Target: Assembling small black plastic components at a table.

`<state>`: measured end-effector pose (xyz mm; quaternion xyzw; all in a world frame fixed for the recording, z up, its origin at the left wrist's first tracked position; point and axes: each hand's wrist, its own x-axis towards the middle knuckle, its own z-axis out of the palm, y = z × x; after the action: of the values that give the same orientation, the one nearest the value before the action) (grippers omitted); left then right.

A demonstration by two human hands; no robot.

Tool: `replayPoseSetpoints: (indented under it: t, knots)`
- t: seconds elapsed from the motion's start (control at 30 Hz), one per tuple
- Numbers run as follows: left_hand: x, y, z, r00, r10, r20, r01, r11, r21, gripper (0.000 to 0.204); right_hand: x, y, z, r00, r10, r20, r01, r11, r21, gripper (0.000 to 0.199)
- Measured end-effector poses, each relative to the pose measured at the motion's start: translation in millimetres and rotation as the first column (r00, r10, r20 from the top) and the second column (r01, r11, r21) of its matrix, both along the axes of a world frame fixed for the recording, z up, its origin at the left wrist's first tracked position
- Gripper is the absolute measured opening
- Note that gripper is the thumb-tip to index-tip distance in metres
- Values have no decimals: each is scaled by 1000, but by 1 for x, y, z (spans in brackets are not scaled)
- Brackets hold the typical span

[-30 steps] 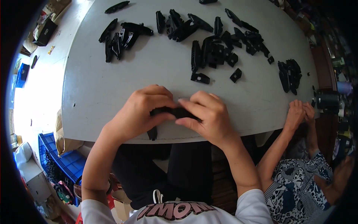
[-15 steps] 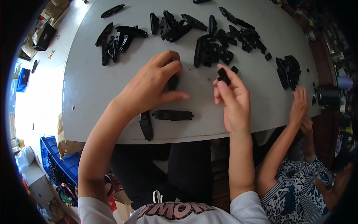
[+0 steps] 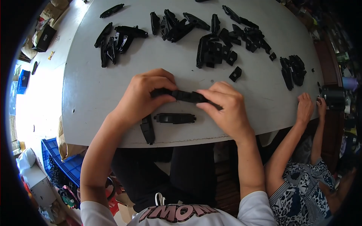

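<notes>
A long black plastic part (image 3: 187, 96) spans the gap between my two hands, held just above the table. My left hand (image 3: 145, 94) grips its left end between thumb and fingers. At the other end my right hand (image 3: 226, 105) pinches it; whether the small black piece is in those fingers is hidden. Closer to me, a similar long black part (image 3: 175, 118) lies crosswise on the table. Beside it another black part (image 3: 147, 130) points toward the table's near edge, partly under my left wrist.
Piles of black plastic parts (image 3: 120, 39) lie across the far side of the grey table (image 3: 90, 94), with small square black pieces (image 3: 213, 52) in the middle. One small block (image 3: 235, 74) sits apart. At right, a co-worker's hands (image 3: 305, 107) are near a dark cylindrical container (image 3: 333, 98).
My right hand has moved left and down, meeting the long part. My left hand has turned and now lifts that part crosswise. The co-worker's hands have moved apart.
</notes>
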<state>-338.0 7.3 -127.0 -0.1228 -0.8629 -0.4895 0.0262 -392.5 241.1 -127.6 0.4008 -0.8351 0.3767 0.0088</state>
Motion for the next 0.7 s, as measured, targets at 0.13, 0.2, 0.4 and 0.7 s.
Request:
replayPoseSetpoints:
  t: [0.13, 0.2, 0.4, 0.7]
  knots:
    - [-6, 2, 0, 997, -76, -13, 76, 997, -9, 23, 3, -16, 4, 994, 26, -110, -15, 995, 102, 33]
    - [-14, 4, 3, 994, -82, -68, 81, 997, -22, 22, -4, -3, 4, 990, -80, -116, 86, 995, 46, 32]
    - [-71, 20, 12, 948, 65, -313, -107, 987, -118, 20, -36, 39, 6, 913, -234, -335, 280, 955, 96, 26]
    - [-42, 6, 11, 976, -151, -159, 52, 863, -503, 26, -13, 25, 8, 666, -107, 738, 479, 820, -313, 27]
